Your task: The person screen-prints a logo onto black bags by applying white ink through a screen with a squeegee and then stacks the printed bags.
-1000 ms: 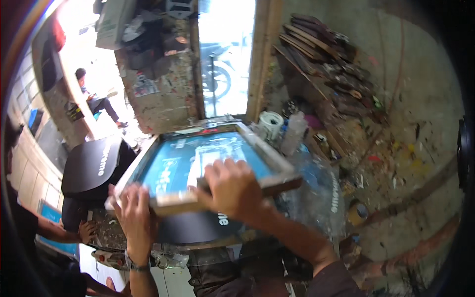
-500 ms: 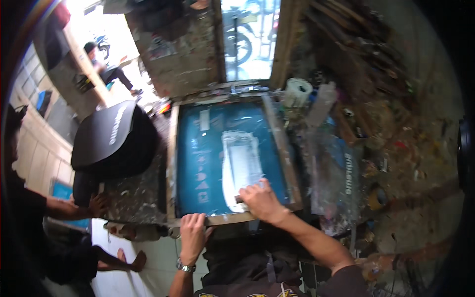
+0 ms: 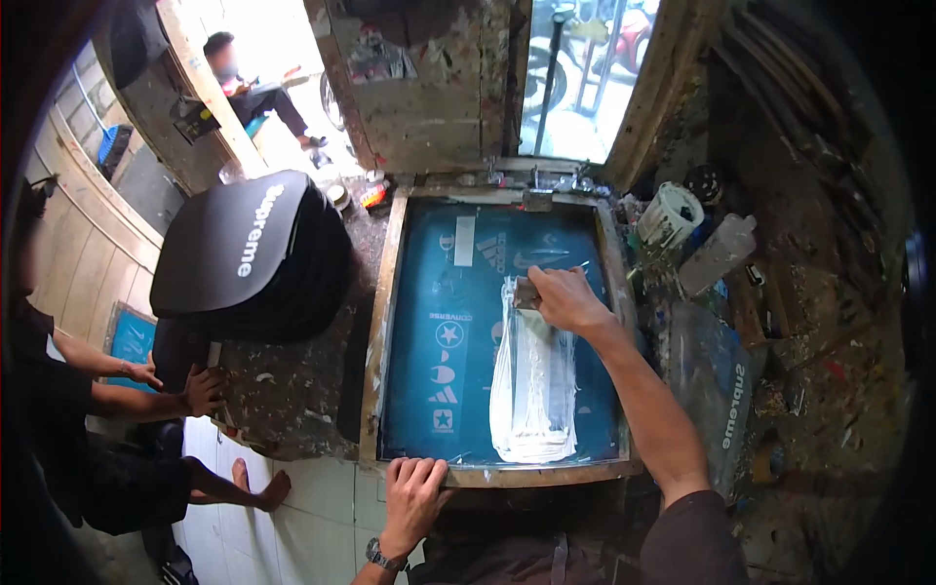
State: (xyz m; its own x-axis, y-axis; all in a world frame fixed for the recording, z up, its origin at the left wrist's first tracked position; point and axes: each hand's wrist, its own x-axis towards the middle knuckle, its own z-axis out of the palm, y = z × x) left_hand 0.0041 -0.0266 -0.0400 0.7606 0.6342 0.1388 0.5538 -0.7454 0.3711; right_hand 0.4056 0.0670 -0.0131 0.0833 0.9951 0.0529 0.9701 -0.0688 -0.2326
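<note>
A wooden screen-printing frame (image 3: 546,476) lies on the worktop in front of me, its teal mesh (image 3: 414,351) marked with pale stencil shapes. White ink (image 3: 502,400) makes a long band on the right half of the mesh, thicker along the sides and at the near end. My right hand (image 3: 567,300) is closed around a squeegee (image 3: 527,292) at the far end of that band; part of the tool is hidden by the fingers. At the near rail, left of its middle, my left hand (image 3: 414,499) grips the wood, fingers over the top.
Left of the frame stands a stack of black printed pieces (image 3: 229,244), with a co-worker's hand (image 3: 205,390) at the worktop edge beside it. On the right are a white bucket (image 3: 669,216), a translucent bottle (image 3: 717,255), a clear plastic sheet (image 3: 697,390) and a tape roll (image 3: 768,458).
My right hand and the squeegee have gone from the near end of the white band to its far end. My left hand stays on the near rail. The view has shifted.
</note>
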